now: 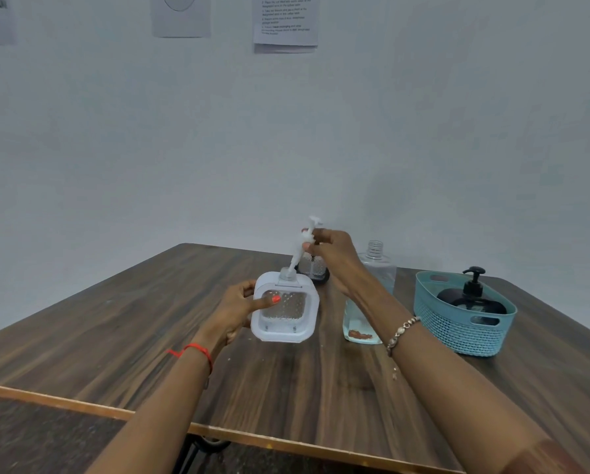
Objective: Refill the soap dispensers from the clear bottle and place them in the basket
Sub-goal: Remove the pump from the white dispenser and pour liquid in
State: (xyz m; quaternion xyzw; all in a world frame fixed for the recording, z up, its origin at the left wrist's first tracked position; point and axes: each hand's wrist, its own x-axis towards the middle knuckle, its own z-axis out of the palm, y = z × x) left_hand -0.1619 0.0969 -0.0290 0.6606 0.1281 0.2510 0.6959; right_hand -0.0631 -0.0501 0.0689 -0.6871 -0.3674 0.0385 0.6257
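Observation:
My left hand [244,307] grips the left side of a white square soap dispenser [286,319] with a clear dimpled window, tilted toward me on the table. My right hand [334,254] holds its white pump head [303,244] above the neck, the pump's stem still reaching into the opening. Behind it stands a second clear dispenser with a black base [315,270], partly hidden. The uncapped clear refill bottle [375,268] stands to the right, behind my right forearm, with a little bluish liquid at the bottom. A black pump dispenser [473,295] sits in the teal basket [457,333].
The dark wood table [149,319] has its front edge close to me and its far corner against a pale wall. Printed sheets [286,22] hang on the wall. A few crumbs lie on the table near my right forearm.

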